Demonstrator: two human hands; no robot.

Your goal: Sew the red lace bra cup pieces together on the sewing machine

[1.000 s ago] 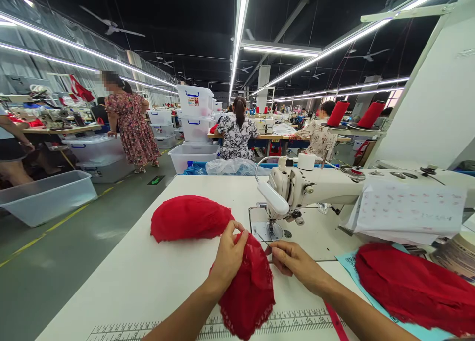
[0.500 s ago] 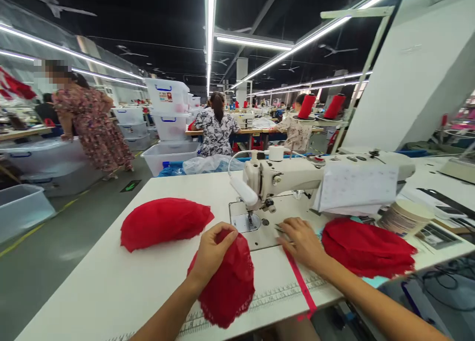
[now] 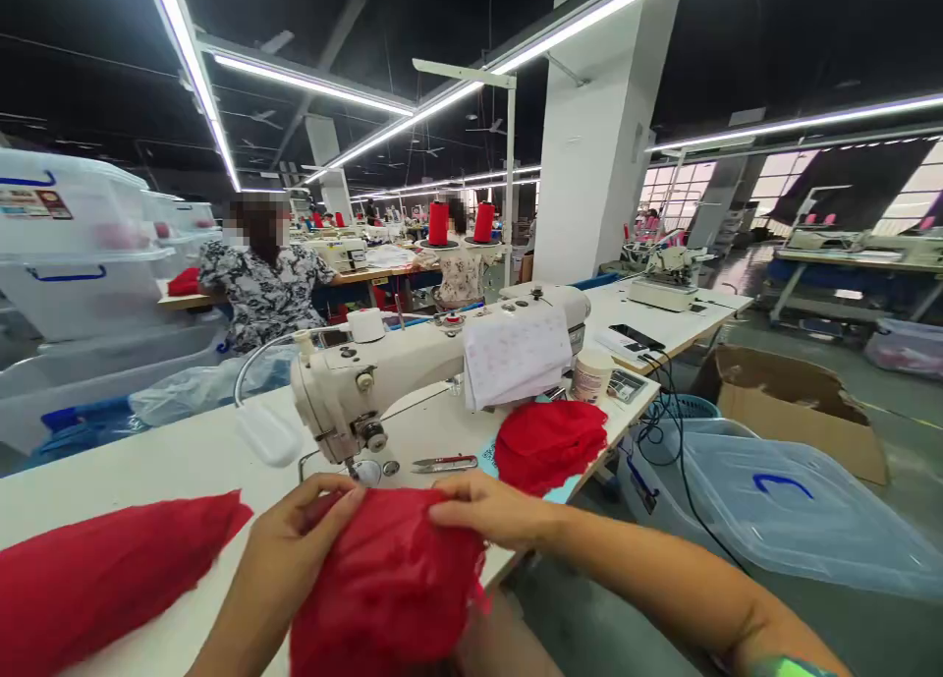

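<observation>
A red lace-edged fabric piece (image 3: 390,579) hangs between my two hands at the table's front edge. My left hand (image 3: 302,530) pinches its upper left edge, close by the sewing machine's needle area. On the upper right edge, my right hand (image 3: 478,508) grips the same piece between thumb and fingers. The white sewing machine (image 3: 398,363) stands just beyond my hands. Thread snips (image 3: 445,464) with a red handle lie on the machine bed past my right hand. One red fabric pile (image 3: 110,579) lies at left, another red pile (image 3: 549,441) at right.
Folded paper sheets (image 3: 516,358) hang over the machine arm. A tub (image 3: 591,374) and a phone (image 3: 637,337) sit to the right. Clear plastic boxes (image 3: 803,500) and a cardboard box (image 3: 796,402) stand on the floor. A person (image 3: 257,279) sits ahead at another table.
The view has swung right. My right hand has left the snips on the machine bed and taken hold of the red fabric piece, which my left hand still holds.
</observation>
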